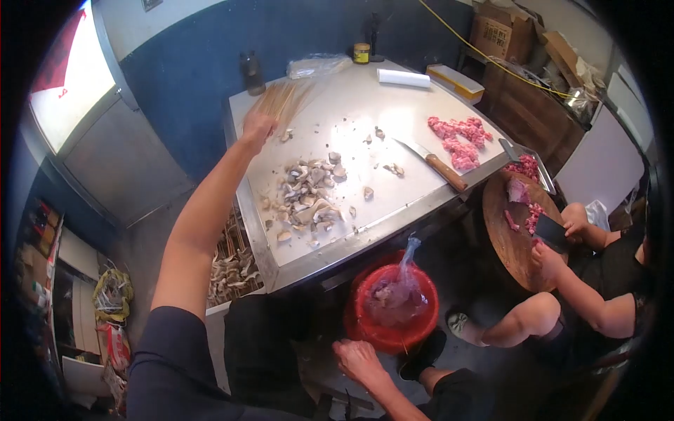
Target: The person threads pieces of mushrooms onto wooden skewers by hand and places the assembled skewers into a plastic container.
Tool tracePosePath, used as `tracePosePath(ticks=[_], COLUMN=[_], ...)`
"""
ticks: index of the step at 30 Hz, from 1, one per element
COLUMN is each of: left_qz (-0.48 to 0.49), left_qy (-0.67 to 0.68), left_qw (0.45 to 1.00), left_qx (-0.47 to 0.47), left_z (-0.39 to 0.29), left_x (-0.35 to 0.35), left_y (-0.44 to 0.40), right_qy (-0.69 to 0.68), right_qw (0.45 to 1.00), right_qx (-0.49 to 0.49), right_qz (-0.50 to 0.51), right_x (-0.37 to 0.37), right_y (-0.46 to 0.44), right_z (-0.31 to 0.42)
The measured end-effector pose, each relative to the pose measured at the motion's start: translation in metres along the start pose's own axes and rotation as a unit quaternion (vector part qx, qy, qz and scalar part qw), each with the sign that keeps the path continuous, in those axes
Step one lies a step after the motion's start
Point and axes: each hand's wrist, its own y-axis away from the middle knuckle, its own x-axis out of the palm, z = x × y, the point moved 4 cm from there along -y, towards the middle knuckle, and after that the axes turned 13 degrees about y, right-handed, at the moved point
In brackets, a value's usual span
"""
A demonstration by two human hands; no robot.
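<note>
My left hand (260, 129) reaches to the far left of the table, closed on the ends of a bundle of thin bamboo skewers (282, 102) that fans out on the tabletop. Below it lies a pile of torn grey-white mushrooms (305, 193), with loose pieces scattered around. My right hand (358, 361) is low in front of me, just below a red bucket (358, 330). Its fingers are curled, and whatever they may hold is hidden. Inside the bucket sits a clear plastic bag (399, 291). At the table's left edge, skewered mushrooms (235, 270) lie in a tray, partly covered by my arm.
A knife (442, 170) lies by chopped meat (462, 139) on the metal-edged table (379, 98). At right, another person's hands work a cleaver (551, 233) on a round chopping board (500, 228). A jar (361, 53), a bottle (252, 74) and a white roll (404, 78) stand at the back.
</note>
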Motion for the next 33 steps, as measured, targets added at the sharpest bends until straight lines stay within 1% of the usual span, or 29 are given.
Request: tracePosePath(ticks=[1, 3, 4, 6, 7, 8, 9, 10, 11, 12, 14, 15, 17, 18, 20, 22, 23, 24, 26, 27, 28, 30, 31, 32, 33], left_qz=[0.002, -0.01, -0.009, 0.025, 0.026, 0.045, 0.065, 0.067, 0.096, 0.125, 0.183, 0.193, 0.218, 0.233, 0.274, 0.31, 0.322, 0.335, 0.317, 0.317, 0.334, 0.422, 0.429, 0.432, 0.362], left_qy=[0.0, 0.059, 0.058, 0.135, 0.133, 0.161, 0.188, 0.188, 0.198, 0.209, 0.246, 0.251, 0.27, 0.284, 0.312, 0.302, 0.298, 0.293, 0.317, 0.31, 0.262, 0.148, 0.097, 0.044, 0.017], left_qw=[1.0, 0.996, 0.996, 0.987, 0.987, 0.984, 0.979, 0.979, 0.975, 0.97, 0.952, 0.948, 0.935, 0.925, 0.886, 0.867, 0.865, 0.863, 0.86, 0.866, 0.88, 0.878, 0.894, 0.901, 0.93], left_qx=[0.005, -0.069, -0.066, -0.087, -0.083, -0.063, -0.043, -0.041, -0.017, 0.007, -0.004, -0.02, -0.068, -0.1, -0.206, -0.246, -0.242, -0.239, -0.243, -0.23, -0.213, -0.171, -0.084, 0.004, 0.06], left_z=[-0.005, -0.005, -0.006, -0.01, -0.014, -0.018, -0.024, -0.029, -0.035, -0.041, -0.049, -0.045, -0.033, -0.023, 0.009, 0.043, 0.05, 0.056, 0.076, 0.077, 0.078, 0.074, 0.071, 0.066, 0.051], left_x=[0.001, -0.003, -0.005, -0.007, -0.008, -0.008, -0.006, -0.005, -0.002, 0.002, 0.013, 0.02, 0.034, 0.041, 0.051, 0.059, 0.062, 0.066, 0.07, 0.072, 0.073, 0.077, 0.074, 0.069, 0.061], left_y=[0.006, 0.016, 0.02, 0.035, 0.046, 0.058, 0.076, 0.095, 0.118, 0.143, 0.206, 0.235, 0.299, 0.332, 0.386, 0.426, 0.441, 0.454, 0.47, 0.475, 0.478, 0.474, 0.461, 0.443, 0.418], right_qy=[0.012, 0.013, 0.014, 0.014, 0.014, 0.014, -0.013, -0.04, -0.074, -0.074, -0.199, -0.199, -0.367, -0.5, -0.645, -0.734, -0.756, -0.756, -0.776, -0.761, -0.761, -0.766, -0.75, -0.751, -0.72], right_qw=[1.0, 1.0, 1.0, 0.999, 0.999, 0.999, 0.996, 0.992, 0.986, 0.986, 0.943, 0.943, 0.894, 0.834, 0.715, 0.615, 0.573, 0.575, 0.552, 0.56, 0.561, 0.561, 0.572, 0.572, 0.605], right_qx=[0.001, 0.001, 0.002, 0.003, 0.004, 0.003, -0.001, -0.004, -0.009, -0.006, -0.014, -0.008, 0.085, 0.136, 0.097, 0.068, 0.101, 0.103, 0.074, 0.117, 0.117, 0.114, 0.148, 0.149, 0.156], right_qz=[0.0, -0.013, -0.02, -0.034, -0.042, -0.046, -0.084, -0.121, -0.147, -0.149, -0.265, -0.265, -0.243, -0.188, -0.252, -0.279, -0.299, -0.296, -0.296, -0.307, -0.305, -0.291, -0.297, -0.296, -0.303], right_x=[0.0, -0.005, -0.009, -0.021, -0.028, -0.034, -0.043, -0.051, -0.054, -0.058, -0.075, -0.078, -0.083, -0.09, -0.105, -0.116, -0.122, -0.119, -0.113, -0.108, -0.104, -0.094, -0.098, -0.096, -0.095], right_y=[0.001, 0.002, 0.003, 0.005, 0.005, 0.006, 0.007, 0.008, 0.01, 0.01, 0.015, 0.016, 0.016, 0.018, 0.021, 0.024, 0.027, 0.027, 0.025, 0.025, 0.023, 0.021, 0.023, 0.022, 0.023], right_z=[0.0, -0.002, -0.003, -0.003, -0.003, -0.001, 0.0, 0.001, -0.001, -0.001, -0.005, -0.008, -0.024, -0.028, -0.036, -0.04, -0.038, -0.039, -0.045, -0.044, -0.044, -0.047, -0.042, -0.043, -0.047])
